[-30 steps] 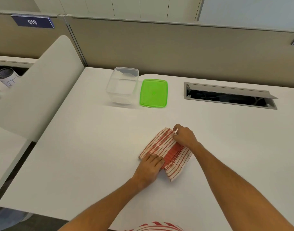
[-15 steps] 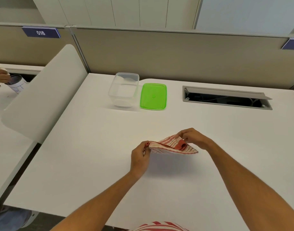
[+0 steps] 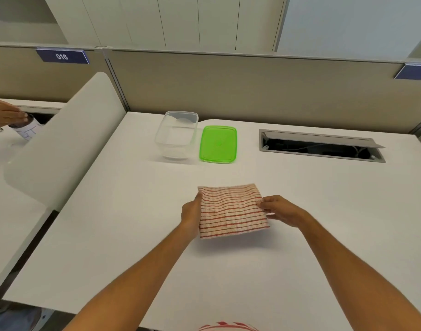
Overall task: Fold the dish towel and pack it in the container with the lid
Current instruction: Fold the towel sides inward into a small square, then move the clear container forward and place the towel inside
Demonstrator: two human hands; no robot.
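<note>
The folded dish towel, white with red stripes, is held flat above the white desk as a rough square. My left hand grips its left edge and my right hand pinches its right edge. Farther back stands the clear plastic container, open and with nothing in it. Its green lid lies flat on the desk just to the right of it.
A cable slot with a raised flap is cut into the desk at the back right. A white divider panel borders the desk on the left. Beyond it another person's hand touches a cup.
The towel has gone from lying on the desk under both hands to being lifted and spread flat between them, striped face up. The view tilted upward.
</note>
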